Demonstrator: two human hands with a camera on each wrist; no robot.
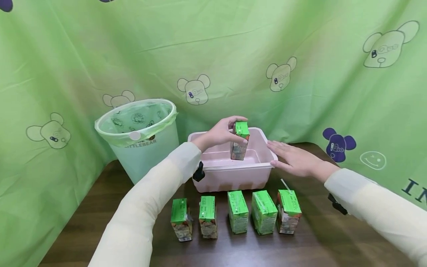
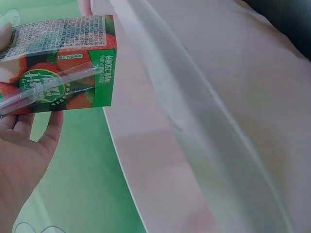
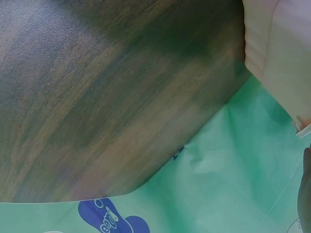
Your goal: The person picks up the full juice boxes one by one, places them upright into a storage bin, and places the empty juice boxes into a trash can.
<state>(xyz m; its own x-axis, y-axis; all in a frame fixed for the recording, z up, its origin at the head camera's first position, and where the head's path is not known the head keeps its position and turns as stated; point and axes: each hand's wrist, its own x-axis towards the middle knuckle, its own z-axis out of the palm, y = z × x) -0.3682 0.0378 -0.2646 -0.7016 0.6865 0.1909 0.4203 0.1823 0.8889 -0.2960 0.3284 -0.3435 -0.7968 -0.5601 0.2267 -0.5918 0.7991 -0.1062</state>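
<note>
In the head view my left hand (image 1: 222,131) grips a juice box (image 1: 239,148) by its sides, held upright over the pink plastic basin (image 1: 233,182). The left wrist view shows the juice box (image 2: 58,63) up close, with strawberry pictures and a wrapped straw on one side. My right hand (image 1: 297,159) lies at the basin's right rim, its fingers extended and touching the edge. Only a sliver of that hand (image 3: 305,194) shows in the right wrist view. In front of the basin stand several more juice boxes in a row, among them one (image 1: 289,213) with a straw sticking up.
A pale green bin (image 1: 146,152) with a liner folded over its rim stands left of the basin. Everything sits on a dark wooden table (image 1: 133,237). Behind hangs a green curtain (image 1: 233,55) with bear-head drawings.
</note>
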